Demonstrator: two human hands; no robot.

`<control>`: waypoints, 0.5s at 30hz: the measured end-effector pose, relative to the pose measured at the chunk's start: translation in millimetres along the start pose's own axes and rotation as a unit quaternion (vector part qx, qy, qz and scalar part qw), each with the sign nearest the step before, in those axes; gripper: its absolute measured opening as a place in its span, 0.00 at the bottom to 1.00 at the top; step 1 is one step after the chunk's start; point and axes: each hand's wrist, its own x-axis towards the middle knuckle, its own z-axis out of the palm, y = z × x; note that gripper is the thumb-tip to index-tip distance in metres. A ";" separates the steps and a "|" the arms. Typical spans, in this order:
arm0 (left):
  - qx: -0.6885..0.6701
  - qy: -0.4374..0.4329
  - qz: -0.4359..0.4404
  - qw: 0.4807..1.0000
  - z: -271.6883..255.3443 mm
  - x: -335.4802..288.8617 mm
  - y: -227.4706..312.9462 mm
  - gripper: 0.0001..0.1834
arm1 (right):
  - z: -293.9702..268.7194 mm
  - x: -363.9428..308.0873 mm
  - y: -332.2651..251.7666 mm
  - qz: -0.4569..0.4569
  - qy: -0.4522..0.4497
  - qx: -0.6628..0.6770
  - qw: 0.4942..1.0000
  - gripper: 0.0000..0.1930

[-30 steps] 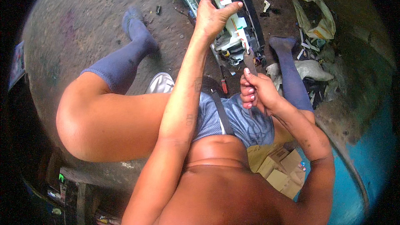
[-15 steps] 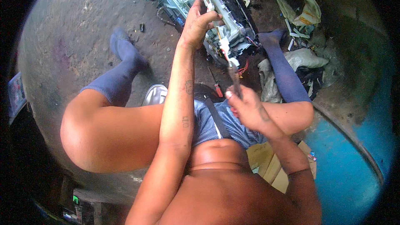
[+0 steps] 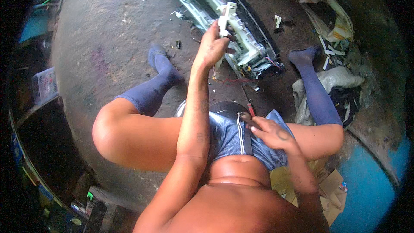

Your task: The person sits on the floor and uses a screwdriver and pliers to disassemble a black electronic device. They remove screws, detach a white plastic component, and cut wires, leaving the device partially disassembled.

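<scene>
The person sits on the rough concrete floor (image 3: 108, 26) with legs spread, in long blue socks. The left hand (image 3: 211, 47) is raised, its fingers curled around a narrow white plastic strip (image 3: 224, 17) that stands roughly upright; the lower end of the strip is covered by the palm. Just beyond it lies a long white plastic frame with a dark edge (image 3: 233, 30), stretched across the floor between the feet, thin red and coloured wires trailing from its near end.

The right hand (image 3: 269, 131) rests low on the lap over the blue shorts, fingers bent around a dark-shafted tool with a red handle (image 3: 250, 110); most of the tool is hidden under the fingers, so it looks like a screwdriver, but I can't be sure. Beside the right leg sits a heap of crumpled white cloth and scrap (image 3: 332, 82), its far parts lost in shadow. Flattened brown cardboard (image 3: 327, 185) pokes out behind the hip.
</scene>
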 end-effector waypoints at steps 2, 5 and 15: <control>-0.006 -0.035 -0.023 0.999 -3.1 -7.7 2.8 0.33 | -13.4 -5.7 -13.8 -0.040 0.022 0.206 0.978 0.14; -0.068 0.001 -0.015 0.998 -15.8 -18.2 3.5 0.21 | -69.6 10.8 -64.9 -0.124 0.140 0.325 0.927 0.12; -0.032 0.030 -0.134 0.990 -30.3 -22.6 19.7 0.22 | -166.3 160.8 -70.9 -0.185 0.441 -0.208 0.853 0.40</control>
